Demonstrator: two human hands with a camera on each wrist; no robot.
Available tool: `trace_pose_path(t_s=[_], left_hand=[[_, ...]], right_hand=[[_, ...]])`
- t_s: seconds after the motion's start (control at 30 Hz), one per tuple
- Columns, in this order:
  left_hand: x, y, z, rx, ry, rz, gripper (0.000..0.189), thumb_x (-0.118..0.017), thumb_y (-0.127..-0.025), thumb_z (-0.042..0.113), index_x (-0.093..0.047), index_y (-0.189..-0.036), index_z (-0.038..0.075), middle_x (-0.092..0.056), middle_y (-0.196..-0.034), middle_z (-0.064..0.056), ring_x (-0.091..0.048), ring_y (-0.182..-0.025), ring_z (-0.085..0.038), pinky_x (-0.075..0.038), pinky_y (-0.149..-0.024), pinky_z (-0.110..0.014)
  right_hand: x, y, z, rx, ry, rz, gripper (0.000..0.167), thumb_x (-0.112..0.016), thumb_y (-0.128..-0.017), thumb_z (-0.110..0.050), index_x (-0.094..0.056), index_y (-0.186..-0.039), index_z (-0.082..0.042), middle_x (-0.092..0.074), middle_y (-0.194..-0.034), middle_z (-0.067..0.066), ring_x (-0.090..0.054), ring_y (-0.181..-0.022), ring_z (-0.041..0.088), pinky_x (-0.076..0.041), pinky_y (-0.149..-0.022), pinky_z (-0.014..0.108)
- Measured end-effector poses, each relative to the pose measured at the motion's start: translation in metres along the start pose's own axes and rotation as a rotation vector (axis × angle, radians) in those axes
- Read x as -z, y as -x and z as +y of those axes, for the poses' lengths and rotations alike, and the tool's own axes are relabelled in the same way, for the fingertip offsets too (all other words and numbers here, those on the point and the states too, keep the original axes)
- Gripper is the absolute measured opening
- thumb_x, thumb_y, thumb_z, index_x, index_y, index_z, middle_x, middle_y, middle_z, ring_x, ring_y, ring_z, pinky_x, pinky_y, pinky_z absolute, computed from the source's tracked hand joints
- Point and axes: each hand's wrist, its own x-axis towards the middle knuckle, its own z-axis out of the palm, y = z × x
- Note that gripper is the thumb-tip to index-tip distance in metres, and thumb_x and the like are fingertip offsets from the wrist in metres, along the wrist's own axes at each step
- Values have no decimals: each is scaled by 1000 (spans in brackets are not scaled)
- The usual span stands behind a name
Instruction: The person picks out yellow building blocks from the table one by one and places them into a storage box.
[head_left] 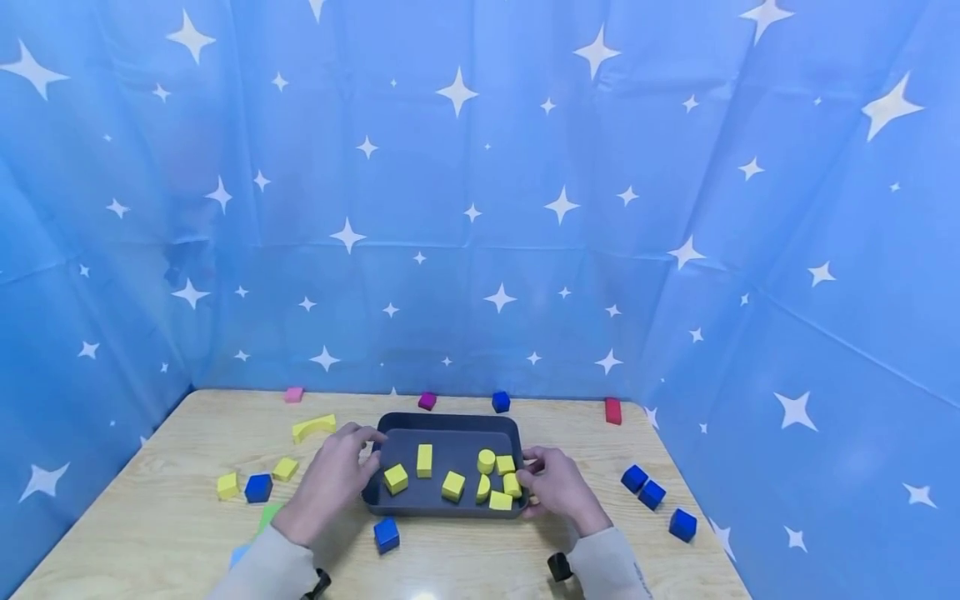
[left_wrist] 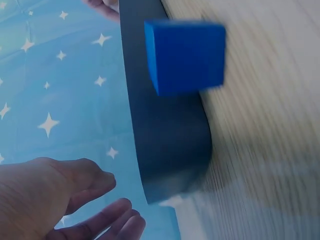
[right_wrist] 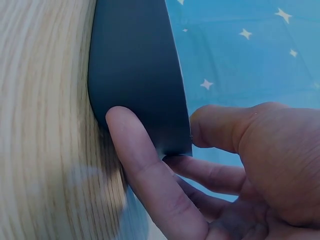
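Observation:
A dark grey rectangular tray (head_left: pixel 442 510) lies on the table with several yellow blocks (head_left: pixel 453 487) inside, among them cubes, a cylinder (head_left: pixel 486 462) and a half-round piece. My right hand (head_left: pixel 558 483) grips its right end. In the right wrist view the thumb is at the rim and the fingers bear on the outer wall (right_wrist: pixel 140 60). Beside the left end is my left hand (head_left: pixel 337 471), its thumb and fingers parted; the left wrist view shows them off the tray's corner. A blue cube (head_left: pixel 387 535) sits just in front of the tray.
Left of the tray lie a yellow arch (head_left: pixel 314 427), two yellow blocks, a blue cube (head_left: pixel 258 487) and a partly hidden green piece (head_left: pixel 268 515). Pink, magenta, blue and red blocks line the back edge. Three blue cubes (head_left: pixel 652 494) stand at right. A starry blue curtain (head_left: pixel 420 208) surrounds the table.

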Motion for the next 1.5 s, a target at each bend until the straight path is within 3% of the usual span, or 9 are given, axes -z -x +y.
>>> trace_pose_path(t_s=[0.17, 0.33, 0.37, 0.5, 0.77, 0.9, 1.03, 1.5], left_hand=[[8, -3, -15, 17, -19, 19, 28, -80, -106, 8, -84, -133, 7, -79, -134, -22, -80, -114, -38, -72, -93, -56], [15, -10, -33, -31, -19, 79, 30, -80, -104, 8, -83, -134, 6, -78, -131, -28, -79, -103, -38, -70, -85, -58], [12, -13, -43, -49, -27, 108, 28, -79, -105, 11, -84, -133, 7, -78, -129, -28, -78, -100, -36, -69, -81, -56], [15, -19, -55, -23, -50, 116, 32, -79, -104, 12, -82, -136, 5, -76, -131, -33, -76, -98, -38, -66, -75, -53], [36, -26, -61, 105, -102, 31, 61, -77, -103, 9, -62, -160, -3, -62, -153, -43, -71, -122, -59, -64, -72, -55], [41, -28, -71, 164, -110, -2, 67, -74, -103, 9, -55, -165, -4, -54, -159, -46, -62, -135, -65, -66, -82, -64], [47, -29, -78, 211, -136, -47, 70, -75, -102, 9, -52, -167, -6, -53, -157, -48, -60, -135, -66, -66, -92, -71], [50, -35, -91, 256, -156, -178, 74, -75, -102, 10, -47, -167, -13, -56, -148, -49, -61, -123, -64, -64, -91, -73]], right_hand=[[0, -1, 0, -9, 0, -2, 51, -72, -114, -8, -62, -161, 7, -75, -126, 21, -79, -88, 22, -73, -68, 40], [1, -1, -2, 4, -5, 3, 50, -71, -114, -9, -62, -161, 6, -75, -126, 21, -79, -86, 22, -73, -68, 40], [1, -1, -1, 3, -7, 2, 50, -71, -114, -9, -62, -161, 6, -75, -126, 21, -79, -86, 22, -73, -68, 40], [2, 0, 1, 1, -15, -2, 51, -71, -114, -8, -61, -162, 7, -74, -127, 22, -80, -85, 22, -73, -68, 41], [3, -3, 0, -4, -24, -7, 50, -71, -114, -9, -61, -161, 6, -75, -126, 21, -80, -85, 21, -73, -69, 41], [3, -4, 1, -16, -30, -7, 51, -71, -114, -9, -61, -161, 7, -75, -126, 21, -80, -86, 22, -73, -69, 41], [4, -4, -1, -14, -29, -12, 51, -72, -114, -9, -61, -161, 6, -75, -125, 20, -80, -85, 22, -73, -68, 41], [7, -4, 1, -21, -53, -40, 54, -73, -114, -12, -60, -162, 7, -74, -125, 20, -79, -85, 22, -74, -69, 42]])
